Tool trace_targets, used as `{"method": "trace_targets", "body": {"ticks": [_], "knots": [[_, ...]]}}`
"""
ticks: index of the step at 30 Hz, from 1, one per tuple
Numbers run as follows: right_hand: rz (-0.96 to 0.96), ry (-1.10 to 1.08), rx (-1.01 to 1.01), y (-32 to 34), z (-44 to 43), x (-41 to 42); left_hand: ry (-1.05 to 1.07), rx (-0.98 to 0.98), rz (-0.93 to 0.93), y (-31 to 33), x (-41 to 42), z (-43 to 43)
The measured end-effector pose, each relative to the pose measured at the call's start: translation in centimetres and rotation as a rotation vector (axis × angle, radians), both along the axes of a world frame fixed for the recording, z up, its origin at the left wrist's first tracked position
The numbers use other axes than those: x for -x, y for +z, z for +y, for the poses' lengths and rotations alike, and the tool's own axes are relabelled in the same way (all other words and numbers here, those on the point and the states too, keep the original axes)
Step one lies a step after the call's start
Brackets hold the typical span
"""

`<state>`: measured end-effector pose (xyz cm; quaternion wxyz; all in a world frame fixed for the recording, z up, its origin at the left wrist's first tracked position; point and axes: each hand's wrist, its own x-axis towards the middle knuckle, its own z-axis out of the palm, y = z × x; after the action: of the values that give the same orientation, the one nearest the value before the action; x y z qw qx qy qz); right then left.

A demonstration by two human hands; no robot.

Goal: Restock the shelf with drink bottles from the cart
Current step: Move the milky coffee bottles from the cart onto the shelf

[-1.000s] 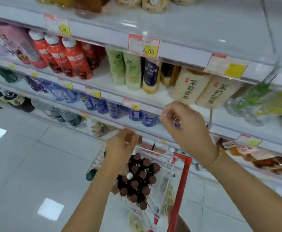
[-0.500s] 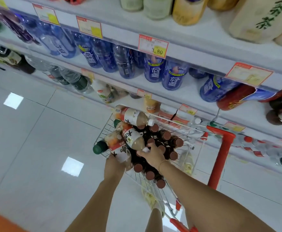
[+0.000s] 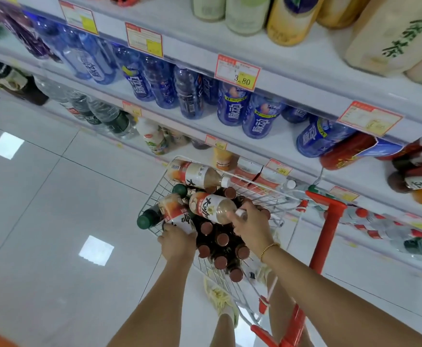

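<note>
A wire cart [image 3: 277, 196] with a red handle holds several dark bottles with brown caps [image 3: 221, 240] and three beige drink bottles lying on top. My right hand [image 3: 251, 227] grips the neck end of the middle beige bottle [image 3: 208, 207], near its white cap. My left hand [image 3: 177, 242] holds the base of another beige bottle [image 3: 173, 212] at the cart's left side. The third beige bottle [image 3: 197, 174] lies loose at the far end of the cart. Green-capped bottles [image 3: 146, 219] lie beside them.
White shelves [image 3: 292, 144] run along the right, with blue drink bottles [image 3: 260, 118], red bottles [image 3: 345, 151] and price tags [image 3: 237, 72]. The pale tiled floor [image 3: 54, 209] stretches to the left. My feet in light shoes [image 3: 223, 301] stand under the cart.
A second ago my hands were up at the shelf; the view has dropped to the cart, and both hands now hold beige bottles there. Little differs from half a second ago.
</note>
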<state>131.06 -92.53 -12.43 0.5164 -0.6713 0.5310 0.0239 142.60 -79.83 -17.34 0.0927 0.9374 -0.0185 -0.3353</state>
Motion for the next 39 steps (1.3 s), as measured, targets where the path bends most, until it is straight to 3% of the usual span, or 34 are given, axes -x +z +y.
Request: {"method": "trace_targets", "body": {"ticks": [4,9,11,13,15,20,23,28,32,36,39], "knots": [[0.021,0.038,0.083,1.2,-0.6,2.6,0.236,0.15,0.051,0.1,-0.5,-1.2],[0.003,0.081,0.212,3.8,-1.9,5.4,0.352,0.114,0.23,0.3,-2.0,-1.2],[0.001,0.123,0.292,5.6,-2.7,6.1,0.49,0.268,0.392,1.7,-2.2,-1.5],[-0.021,0.126,0.337,7.7,-3.4,6.7,0.727,0.507,0.682,4.0,-1.9,-1.7],[-0.044,0.093,0.381,10.3,-3.8,7.1,0.803,0.655,0.879,6.9,-1.5,-1.1],[-0.173,0.052,0.498,18.2,-4.1,7.5,0.576,0.784,0.893,17.5,-1.5,-2.0],[-0.287,0.026,0.647,25.1,-4.2,7.9,0.323,0.861,0.761,25.9,-2.6,-3.1],[-0.634,-0.122,0.832,38.5,-4.1,9.3,-0.119,0.987,0.519,41.2,-4.1,-4.2],[-0.868,-0.277,1.004,45.0,-4.9,9.4,-0.42,1.046,0.283,51.1,-4.1,-6.3],[-0.953,-0.42,1.137,48.3,-7.5,7.9,-0.444,1.088,0.23,55.4,-4.6,-10.8],[-0.926,-0.49,1.169,48.8,-11.0,6.2,-0.359,1.115,0.339,56.7,-4.8,-14.0]]}}
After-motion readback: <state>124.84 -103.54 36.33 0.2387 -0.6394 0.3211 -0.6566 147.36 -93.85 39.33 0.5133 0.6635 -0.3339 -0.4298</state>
